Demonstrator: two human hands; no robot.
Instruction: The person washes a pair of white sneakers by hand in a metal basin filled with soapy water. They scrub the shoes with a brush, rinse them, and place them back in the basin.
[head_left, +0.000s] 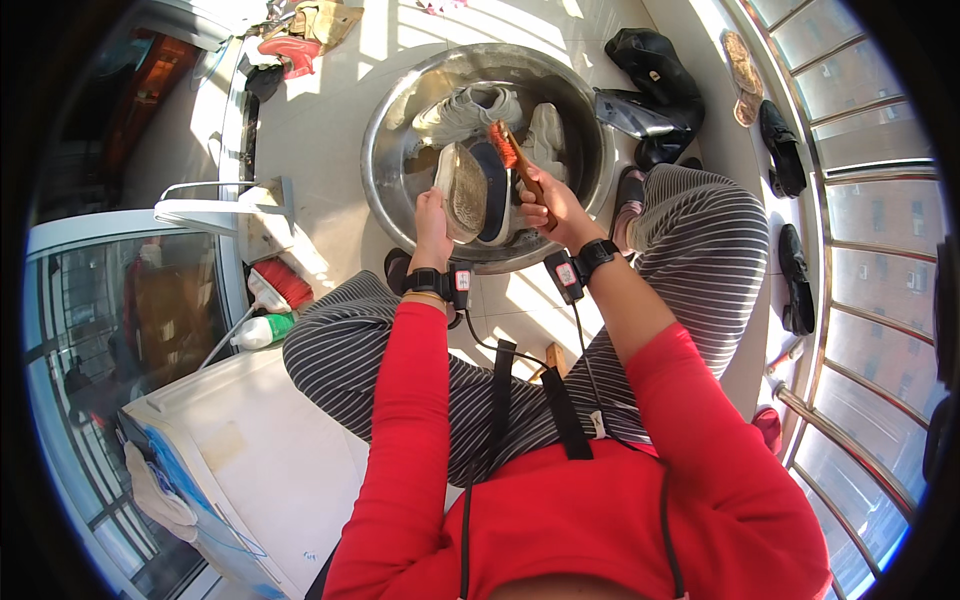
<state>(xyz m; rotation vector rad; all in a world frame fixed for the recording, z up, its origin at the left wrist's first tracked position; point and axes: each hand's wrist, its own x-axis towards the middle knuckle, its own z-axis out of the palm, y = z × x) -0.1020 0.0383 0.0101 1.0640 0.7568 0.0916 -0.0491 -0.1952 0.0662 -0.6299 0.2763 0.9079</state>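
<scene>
A wide metal basin (pixel 377 150) stands on the floor in front of me, with wet shoes in it. My left hand (pixel 432 228) grips a pale shoe (pixel 463 195) by its edge, its worn, dirty sole turned up. In my right hand (pixel 555 210) is a scrubbing brush (pixel 522 165) with a wooden handle and orange-red bristles, held just right of that shoe. Between them lies a dark blue shoe sole or insole (pixel 494 190); I cannot tell which. Whitish laced shoes (pixel 468 112) rest at the basin's far side, and another pale shoe (pixel 545 135) leans at its right.
Black boots (pixel 655 85) lie right of the basin. Several black shoes (pixel 783 150) line the ledge by the metal railing (pixel 875 250). At left are a red-bristled broom (pixel 285 285), a green-and-white bottle (pixel 265 330) and a white cabinet (pixel 270 440). Colourful items (pixel 300 40) lie at the far left.
</scene>
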